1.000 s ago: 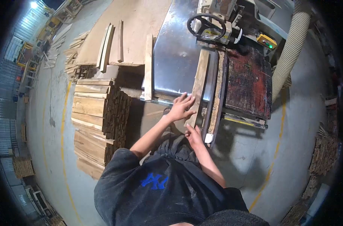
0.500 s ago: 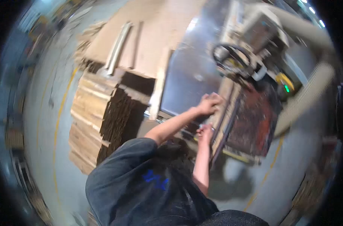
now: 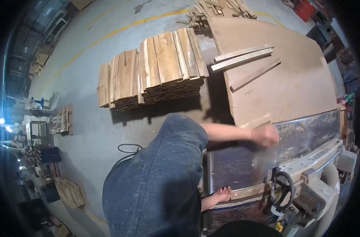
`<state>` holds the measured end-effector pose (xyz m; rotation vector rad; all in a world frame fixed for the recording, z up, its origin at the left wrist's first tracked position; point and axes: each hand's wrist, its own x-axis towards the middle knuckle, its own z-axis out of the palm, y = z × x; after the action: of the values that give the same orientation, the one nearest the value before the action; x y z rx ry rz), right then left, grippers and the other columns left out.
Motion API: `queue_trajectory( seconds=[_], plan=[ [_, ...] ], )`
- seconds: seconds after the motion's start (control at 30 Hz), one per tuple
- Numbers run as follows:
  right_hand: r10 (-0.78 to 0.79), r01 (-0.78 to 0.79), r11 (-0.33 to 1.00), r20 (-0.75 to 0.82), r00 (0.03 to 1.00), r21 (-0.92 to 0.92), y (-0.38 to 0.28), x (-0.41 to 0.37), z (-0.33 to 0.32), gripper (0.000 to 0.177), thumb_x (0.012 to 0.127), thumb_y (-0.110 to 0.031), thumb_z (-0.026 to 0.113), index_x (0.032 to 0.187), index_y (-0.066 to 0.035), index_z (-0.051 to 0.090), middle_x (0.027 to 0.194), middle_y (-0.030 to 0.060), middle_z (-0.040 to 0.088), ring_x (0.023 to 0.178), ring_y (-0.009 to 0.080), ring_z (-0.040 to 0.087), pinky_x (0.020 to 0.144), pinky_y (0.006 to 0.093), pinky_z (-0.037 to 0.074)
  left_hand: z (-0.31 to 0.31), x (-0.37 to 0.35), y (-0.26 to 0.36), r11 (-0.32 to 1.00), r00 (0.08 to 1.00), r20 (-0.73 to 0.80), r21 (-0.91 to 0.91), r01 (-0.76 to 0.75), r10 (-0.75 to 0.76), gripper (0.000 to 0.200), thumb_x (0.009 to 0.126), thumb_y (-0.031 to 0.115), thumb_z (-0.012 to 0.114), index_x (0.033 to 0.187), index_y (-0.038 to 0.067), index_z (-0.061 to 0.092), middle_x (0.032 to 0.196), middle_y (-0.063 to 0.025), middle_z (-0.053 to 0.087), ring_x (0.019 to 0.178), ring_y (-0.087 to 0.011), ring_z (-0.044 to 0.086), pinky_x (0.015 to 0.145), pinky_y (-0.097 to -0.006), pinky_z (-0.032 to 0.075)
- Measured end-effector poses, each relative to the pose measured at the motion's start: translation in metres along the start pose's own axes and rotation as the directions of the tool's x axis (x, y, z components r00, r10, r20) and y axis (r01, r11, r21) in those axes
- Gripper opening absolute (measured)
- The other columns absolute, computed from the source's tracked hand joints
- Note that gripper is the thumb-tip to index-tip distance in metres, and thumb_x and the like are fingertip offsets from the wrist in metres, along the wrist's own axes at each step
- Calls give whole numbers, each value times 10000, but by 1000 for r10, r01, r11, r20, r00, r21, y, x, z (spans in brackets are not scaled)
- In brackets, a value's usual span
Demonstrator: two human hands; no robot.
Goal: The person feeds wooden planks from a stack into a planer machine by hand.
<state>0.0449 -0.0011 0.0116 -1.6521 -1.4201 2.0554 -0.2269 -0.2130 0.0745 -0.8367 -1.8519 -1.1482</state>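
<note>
My left hand [image 3: 266, 135] is smeared by motion above the dark metal machine table [image 3: 243, 166], near the edge of the brown board. Its fingers cannot be made out. Lower down, my right hand [image 3: 222, 195] has its fingers curled, at the near end of the pale wooden strip [image 3: 249, 192] along the machine's guide. Whatever is under those fingers is hidden. Farther along the guide is a black handwheel [image 3: 282, 190] on the saw-like machine [image 3: 316, 197].
A stack of wooden planks [image 3: 156, 63] stands on the floor behind the table. Loose strips [image 3: 243, 58] lie on a large brown board [image 3: 290, 83]. More wood [image 3: 223, 10] is piled beyond it, and a grey hose [image 3: 330, 179] runs beside the machine.
My view has swung round, so the plank stack now appears higher and the machine lower right. My left hand has moved farther from my right hand, out over the table.
</note>
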Motion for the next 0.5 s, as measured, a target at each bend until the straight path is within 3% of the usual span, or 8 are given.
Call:
queue_trajectory(
  seconds=[0.1, 0.13, 0.17, 0.23, 0.3, 0.4, 0.47, 0.5],
  plan=[
    [5, -6, 1000, 48, 999, 16, -12, 15, 3, 562, 939, -605, 381, 843, -55, 446, 790, 64, 538, 503, 140, 387, 335, 246, 257, -72, -12, -91, 784, 861, -272, 361, 505, -429, 178, 712, 54, 589, 884, 37, 634, 916, -150, 598, 858, -322, 556, 799, -471, 439],
    [-10, 9, 999, 28, 1000, 34, -16, 19, 3, 562, 939, -605, 381, 843, -55, 446, 790, 64, 538, 503, 140, 387, 335, 246, 257, -91, -24, -109, 560, 866, -360, 662, 498, -346, 311, 745, 99, 609, 1046, 21, 608, 1105, -214, 536, 1004, -357, 523, 883, -494, 423],
    [4, -5, 1000, 64, 998, 19, -20, 24, 6, 545, 944, -594, 383, 858, -59, 440, 795, 57, 537, 531, 136, 390, 350, 249, 254, -117, -32, -111, 452, 639, -228, 538, 712, -735, 424, 785, 150, 620, 1184, 27, 550, 1237, -278, 444, 1126, -405, 464, 942, -519, 399],
    [8, -10, 1000, 118, 993, 17, -26, 31, 6, 511, 953, -574, 387, 889, -69, 429, 795, 44, 531, 579, 132, 394, 379, 253, 256, -131, -83, -131, 424, 755, -122, 764, 486, -644, 307, 847, 192, 577, 1119, 50, 588, 1216, -307, 456, 1128, -434, 472, 961, -495, 406],
    [10, -16, 999, 152, 988, 37, -31, 47, 11, 488, 950, -575, 390, 885, -94, 439, 778, 19, 538, 582, 128, 429, 375, 249, 274, -155, -74, -112, 371, 579, 16, 782, 501, -815, 157, 810, 99, 556, 923, 19, 630, 1071, -283, 542, 1052, -431, 502, 902, -499, 426],
    [0, -22, 995, 230, 973, 94, -38, 70, 12, 469, 956, -559, 396, 932, -92, 434, 808, 35, 543, 614, 134, 439, 412, 251, 284, -155, -92, -85, 592, 628, -132, 233, 771, -767, 449, 791, 90, 575, 1239, 97, 574, 1104, -257, 602, 1073, -349, 568, 914, -419, 450],
    [27, -43, 996, 215, 976, 72, -46, 79, 16, 452, 952, -560, 405, 903, -112, 444, 821, 37, 566, 618, 132, 480, 415, 237, 304, -156, -83, -42, 189, 195, 64, -86, 978, -979, 467, 863, 163, 570, 1308, 37, 497, 1241, -240, 564, 1190, -309, 523, 996, -363, 410],
    [-20, 2, 996, 198, 980, 90, -46, 82, 18, 444, 953, -542, 422, 932, -100, 468, 834, 39, 582, 630, 137, 513, 422, 228, 324, -146, -95, -29, 257, 265, 64, -113, 960, -962, 477, 889, 198, 555, 1314, -2, 478, 1265, -232, 552, 1204, -294, 513, 1015, -345, 388]
  ],
)
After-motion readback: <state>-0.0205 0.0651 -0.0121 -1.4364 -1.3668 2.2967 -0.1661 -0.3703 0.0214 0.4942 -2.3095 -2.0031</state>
